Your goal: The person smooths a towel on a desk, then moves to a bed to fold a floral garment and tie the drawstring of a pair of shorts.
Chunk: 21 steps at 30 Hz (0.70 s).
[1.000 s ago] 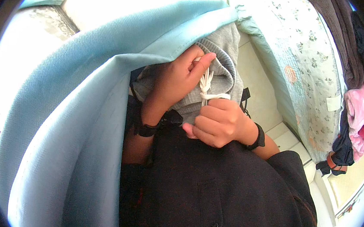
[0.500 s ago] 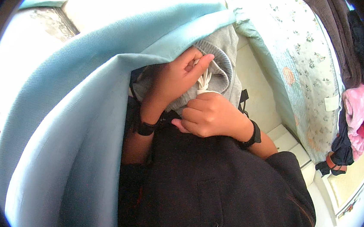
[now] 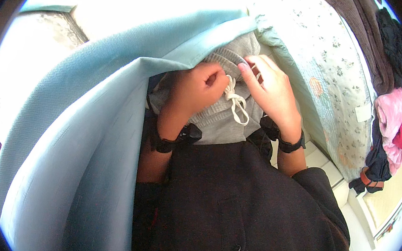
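A grey pair of drawstring pants (image 3: 219, 132) with a ribbed waistband hangs in front of my body. From the waistband dangles a white drawstring (image 3: 235, 100), knotted with a loop. My left hand (image 3: 199, 88) is curled closed on the left part of the waistband. On the other side, my right hand (image 3: 278, 91) pinches the waistband's edge between thumb and fingers. The lower part of the pants is hidden behind my dark top.
A light blue curtain (image 3: 94, 92) drapes close along my left, partly over the pants. At the right lies a flower-patterned quilt (image 3: 329, 74). Beyond it hang dark, pink and red clothes (image 3: 393, 113) and a brown belt (image 3: 371, 178). White drawers (image 3: 324, 165) stand below the quilt.
My right hand has moved off the drawstring, up and right to the waistband's edge. The knotted drawstring now shows fully. My left hand stays near the same place, its thumb now folded in.
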### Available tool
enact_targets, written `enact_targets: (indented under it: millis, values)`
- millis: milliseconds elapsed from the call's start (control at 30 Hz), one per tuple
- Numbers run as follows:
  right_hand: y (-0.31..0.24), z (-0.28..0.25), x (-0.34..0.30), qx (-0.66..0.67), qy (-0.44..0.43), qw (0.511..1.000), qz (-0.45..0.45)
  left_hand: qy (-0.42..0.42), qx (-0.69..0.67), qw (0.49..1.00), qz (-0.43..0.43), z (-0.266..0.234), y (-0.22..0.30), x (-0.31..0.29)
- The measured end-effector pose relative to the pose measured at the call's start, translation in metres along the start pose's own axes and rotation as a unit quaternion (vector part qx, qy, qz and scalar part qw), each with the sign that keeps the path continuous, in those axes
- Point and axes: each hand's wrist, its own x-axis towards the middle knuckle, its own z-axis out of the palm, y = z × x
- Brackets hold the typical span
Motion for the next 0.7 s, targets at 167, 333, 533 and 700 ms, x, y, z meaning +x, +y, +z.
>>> enact_targets:
  millis: [167, 333, 533, 700]
  values:
    - [0.008, -0.002, -0.009, 0.024, -0.063, 0.997, 0.030, -0.014, 0.074, 0.997, 0.010, -0.004, 0.020, -0.008]
    - [0.009, -0.007, -0.010, 0.090, -0.119, 0.982, 0.111, 0.036, 0.089, 0.989, -0.109, -0.008, 0.025, -0.021]
    - [-0.005, 0.002, -0.018, 0.220, -0.145, 0.954, 0.143, -0.105, -0.052, 0.961, -0.250, -0.017, 0.023, -0.018]
    - [-0.017, 0.021, -0.024, 0.213, -0.085, 0.966, 0.123, -0.077, -0.117, 0.968, -0.207, -0.008, -0.004, -0.027]
